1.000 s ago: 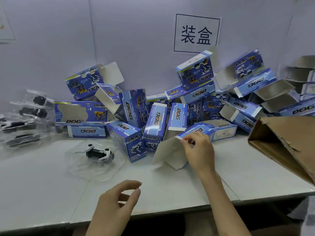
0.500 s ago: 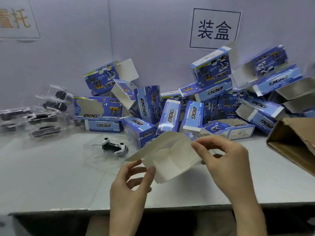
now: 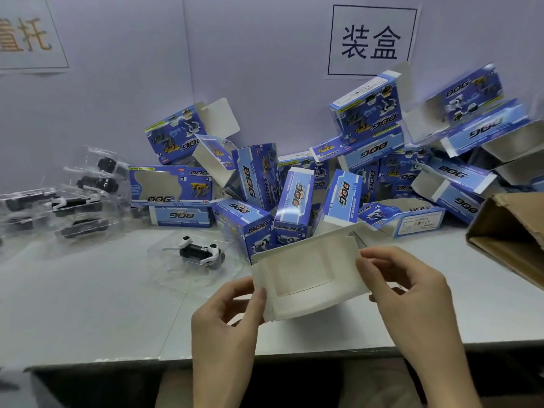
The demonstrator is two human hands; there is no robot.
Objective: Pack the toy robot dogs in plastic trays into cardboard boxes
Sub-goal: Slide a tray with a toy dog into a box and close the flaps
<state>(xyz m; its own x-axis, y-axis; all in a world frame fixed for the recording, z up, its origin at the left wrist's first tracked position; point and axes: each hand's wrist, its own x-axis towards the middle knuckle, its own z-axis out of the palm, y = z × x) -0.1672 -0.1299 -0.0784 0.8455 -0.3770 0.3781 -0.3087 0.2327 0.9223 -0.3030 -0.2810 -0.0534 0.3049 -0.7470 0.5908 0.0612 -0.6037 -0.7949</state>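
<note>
Facing cam, box [image 3: 306, 275] mouth; axis L-R

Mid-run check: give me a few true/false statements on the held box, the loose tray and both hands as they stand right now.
1. The left hand and the right hand both grip the open box. True.
2. A toy dog in its clear tray lies on the table, left of the box. True.
3. The held box already has a dog inside. False: only bare white card shows inside it.
4. The right hand rests flat on the table. False: it pinches the box's right side.
5. More trayed dogs are stacked at the table's left end. True.
</note>
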